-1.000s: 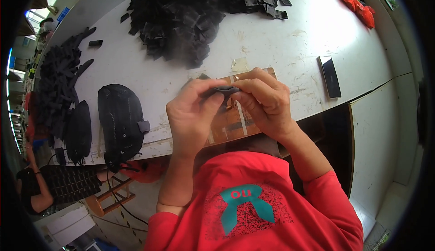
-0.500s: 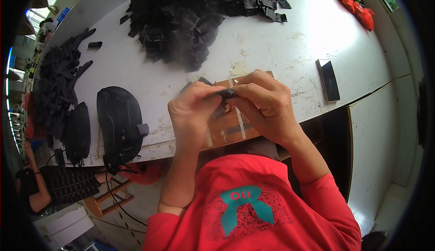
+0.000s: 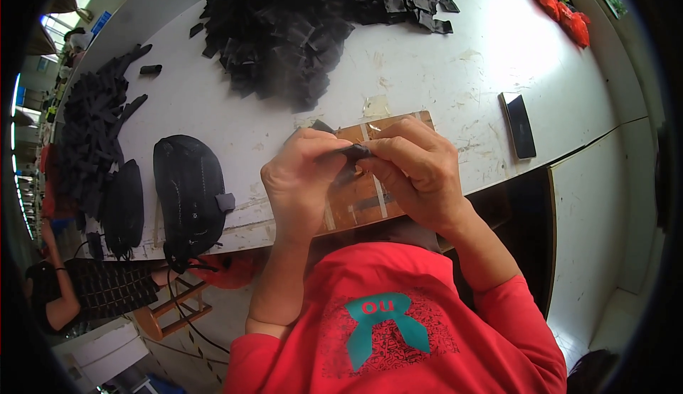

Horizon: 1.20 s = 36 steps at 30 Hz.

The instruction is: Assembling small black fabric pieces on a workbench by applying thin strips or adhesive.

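Between my two hands I hold a small black fabric piece [image 3: 353,151] above a brown board [image 3: 361,208] at the table's near edge. The fingers of my left hand [image 3: 302,170] pinch its left side. My right hand [image 3: 420,166] grips the right end between thumb and fingers. The fingers hide much of the piece, so its full shape cannot be made out. Another dark scrap [image 3: 322,126] lies at the board's far left edge, just beyond my left hand.
A large heap of black fabric pieces [image 3: 284,38] covers the far middle of the white table [image 3: 491,74]. At left lie a black pouch-like item [image 3: 188,191] and a pile of black strips [image 3: 89,134]. A phone [image 3: 519,126] and red bags [image 3: 558,10] are at right. Someone sits at lower left.
Both hands stay together on the black fabric piece. My right hand has shifted slightly down, and its fingers have moved a little on the piece.
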Motion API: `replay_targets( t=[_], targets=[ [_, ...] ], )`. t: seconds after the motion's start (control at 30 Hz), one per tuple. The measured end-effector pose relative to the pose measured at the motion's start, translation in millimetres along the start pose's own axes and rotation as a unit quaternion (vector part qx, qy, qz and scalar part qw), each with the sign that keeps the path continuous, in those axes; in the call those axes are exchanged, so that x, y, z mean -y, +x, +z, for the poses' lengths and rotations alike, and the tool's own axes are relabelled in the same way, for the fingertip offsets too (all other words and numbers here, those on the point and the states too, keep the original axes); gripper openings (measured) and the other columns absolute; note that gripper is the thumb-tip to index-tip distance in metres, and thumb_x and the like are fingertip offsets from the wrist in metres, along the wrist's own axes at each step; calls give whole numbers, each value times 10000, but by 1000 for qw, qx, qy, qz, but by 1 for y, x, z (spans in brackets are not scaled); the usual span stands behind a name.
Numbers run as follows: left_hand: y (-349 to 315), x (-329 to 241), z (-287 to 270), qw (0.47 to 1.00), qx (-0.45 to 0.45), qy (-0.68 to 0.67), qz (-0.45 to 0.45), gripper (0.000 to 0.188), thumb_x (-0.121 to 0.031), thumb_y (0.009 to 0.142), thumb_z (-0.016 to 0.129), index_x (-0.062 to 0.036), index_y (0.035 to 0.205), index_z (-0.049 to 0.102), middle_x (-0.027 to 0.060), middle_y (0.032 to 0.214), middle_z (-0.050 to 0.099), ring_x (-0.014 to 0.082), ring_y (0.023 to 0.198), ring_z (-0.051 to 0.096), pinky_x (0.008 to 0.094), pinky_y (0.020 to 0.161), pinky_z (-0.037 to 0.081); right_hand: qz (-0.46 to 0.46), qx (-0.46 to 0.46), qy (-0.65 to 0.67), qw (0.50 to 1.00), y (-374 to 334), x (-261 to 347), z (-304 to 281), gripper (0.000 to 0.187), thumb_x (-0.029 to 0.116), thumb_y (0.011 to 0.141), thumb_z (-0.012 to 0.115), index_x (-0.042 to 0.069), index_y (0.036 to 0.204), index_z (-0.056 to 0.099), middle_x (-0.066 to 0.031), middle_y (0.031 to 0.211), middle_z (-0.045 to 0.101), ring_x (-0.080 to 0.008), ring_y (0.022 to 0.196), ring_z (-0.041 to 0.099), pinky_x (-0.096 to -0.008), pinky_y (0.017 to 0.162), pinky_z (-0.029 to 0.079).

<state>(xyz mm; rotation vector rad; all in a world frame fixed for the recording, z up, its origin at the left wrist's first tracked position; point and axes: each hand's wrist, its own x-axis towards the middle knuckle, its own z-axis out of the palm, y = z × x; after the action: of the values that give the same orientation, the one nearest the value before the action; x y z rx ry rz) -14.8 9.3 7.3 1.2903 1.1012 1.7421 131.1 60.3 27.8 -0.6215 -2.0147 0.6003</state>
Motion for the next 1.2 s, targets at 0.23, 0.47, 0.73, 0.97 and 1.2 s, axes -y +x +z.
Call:
replay_targets(
  t=[0.23, 0.47, 0.73, 0.97, 1.2],
  targets=[
    [0, 2, 2, 998, 19, -42, -40, 100, 67, 764, 526, 19, 831, 583, 52, 797, 561, 99, 720, 512, 203, 645, 419, 15, -21, -10, 1000, -9, -6, 11, 123, 53, 674, 654, 45, 760, 567, -64, 658, 519, -226, 594, 513, -318, 498, 417],
    [-13, 8, -1, 978, -49, 151, -135, 85, -70, 797, 577, 13, 777, 570, 17, 604, 550, 61, 541, 488, 201, 514, 397, 100, -33, 110, 988, 6, 12, -13, 82, 31, 710, 641, 20, 721, 561, -63, 580, 504, -170, 486, 510, -269, 449, 394],
    [-28, 90, -13, 852, 43, 504, -133, 176, -101, 748, 591, -48, 910, 546, 126, 831, 539, 288, 730, 561, 363, 613, 451, 361, -173, 28, 916, -139, -5, -68, 195, 79, 832, 510, 45, 644, 472, 31, 559, 406, -34, 483, 340, -187, 446, 258],
    [-21, 89, -22, 876, 19, 482, 7, 64, -50, 712, 599, -34, 688, 542, 110, 745, 538, 286, 686, 535, 370, 604, 431, 509, 60, -281, 812, -222, -40, -51, 201, 179, 780, 601, -16, 822, 580, -142, 648, 568, -255, 641, 586, -312, 545, 425],
    [-31, 17, -14, 935, 115, 68, -327, 68, -33, 755, 597, 5, 809, 581, 17, 751, 586, 63, 684, 529, 199, 623, 421, 410, 87, 317, 851, -90, -5, 27, 318, 184, 774, 622, -29, 994, 534, -68, 793, 586, -125, 695, 551, -256, 616, 455]
  ],
)
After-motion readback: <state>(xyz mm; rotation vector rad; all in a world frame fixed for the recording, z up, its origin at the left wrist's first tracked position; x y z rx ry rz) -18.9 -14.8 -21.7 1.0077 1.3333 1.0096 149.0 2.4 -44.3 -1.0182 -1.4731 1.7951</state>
